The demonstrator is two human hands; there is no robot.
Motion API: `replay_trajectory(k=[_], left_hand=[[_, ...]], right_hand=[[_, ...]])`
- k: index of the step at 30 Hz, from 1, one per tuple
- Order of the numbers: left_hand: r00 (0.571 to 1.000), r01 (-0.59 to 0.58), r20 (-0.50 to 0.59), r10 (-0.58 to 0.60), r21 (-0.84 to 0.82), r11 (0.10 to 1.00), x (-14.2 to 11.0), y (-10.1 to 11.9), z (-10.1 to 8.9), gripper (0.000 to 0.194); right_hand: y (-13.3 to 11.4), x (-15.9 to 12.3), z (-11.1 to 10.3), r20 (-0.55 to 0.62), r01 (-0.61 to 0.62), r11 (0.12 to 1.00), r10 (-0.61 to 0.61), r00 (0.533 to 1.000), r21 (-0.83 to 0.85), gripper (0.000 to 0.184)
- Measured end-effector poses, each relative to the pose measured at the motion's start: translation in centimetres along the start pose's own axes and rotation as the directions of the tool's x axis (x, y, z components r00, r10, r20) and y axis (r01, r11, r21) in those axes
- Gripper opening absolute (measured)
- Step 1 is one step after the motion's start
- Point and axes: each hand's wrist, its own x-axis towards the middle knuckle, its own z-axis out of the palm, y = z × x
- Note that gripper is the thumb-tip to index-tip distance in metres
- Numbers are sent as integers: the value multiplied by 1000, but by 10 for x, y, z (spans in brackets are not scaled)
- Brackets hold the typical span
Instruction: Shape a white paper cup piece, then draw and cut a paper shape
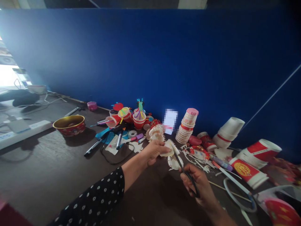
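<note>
My left hand point(155, 152) pinches a small piece of white paper point(169, 147) between thumb and fingers above the dark table. In my right hand point(199, 183) is a pair of scissors point(187, 172) with dark handles. The blades point up and away, and their tips meet the paper. Below the paper lies another cut white piece point(175, 162). Just beyond my left hand sits a frilled white paper shape point(156, 132). Thin white paper scraps point(196, 160) are scattered beside the scissors.
A stack of paper cups point(185, 130) stands behind the scraps, with red and white cups point(245, 171) lying to the right. Decorated cups point(139, 120), markers point(119, 139) and tape point(133, 134) crowd the left. Farther left are a red-gold bowl point(72, 129) and a power strip point(28, 133).
</note>
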Motion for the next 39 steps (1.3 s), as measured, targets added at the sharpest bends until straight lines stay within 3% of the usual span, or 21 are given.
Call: replay_trajectory(k=[8, 19, 26, 39], left_hand=[[999, -19, 35, 17, 50, 999, 3, 0, -5, 13], [999, -7, 47, 8, -13, 1000, 2, -1, -5, 17], [992, -122, -24, 120, -83, 989, 4, 2, -7, 18], [999, -35, 13, 37, -120, 992, 4, -7, 0, 19]], right_hand=[[1, 1, -1, 20, 11, 999, -11, 1000, -35, 34], [-4, 0, 1, -7, 5, 1000, -5, 1000, -8, 34], [0, 0, -1, -12, -17, 1000, 17, 1000, 13, 35], [6, 0, -6, 19, 58, 990, -61, 998, 129, 32]])
